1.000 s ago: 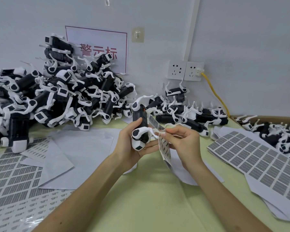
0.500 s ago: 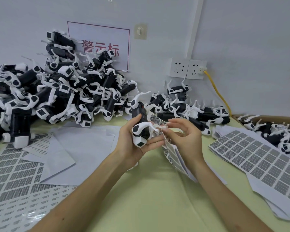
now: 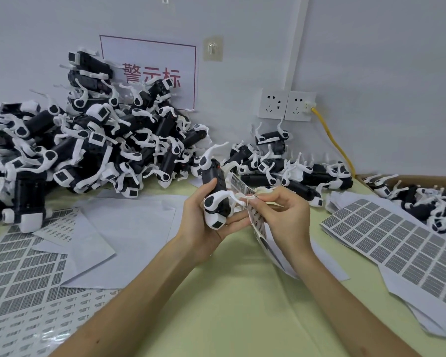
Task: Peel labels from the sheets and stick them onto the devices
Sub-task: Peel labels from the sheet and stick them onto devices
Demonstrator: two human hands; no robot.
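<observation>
On the green table, a heap of black-and-white devices lies left and a label sheet right. Between them, the left hand grasps one device upright. Just beside it, the right hand pinches a curled label strip.

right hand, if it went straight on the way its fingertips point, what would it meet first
Most likely the black-and-white device gripped in the left hand: the right hand, pinching a label sheet, points left at the device's white arm, close by. Depth is unclear.
</observation>
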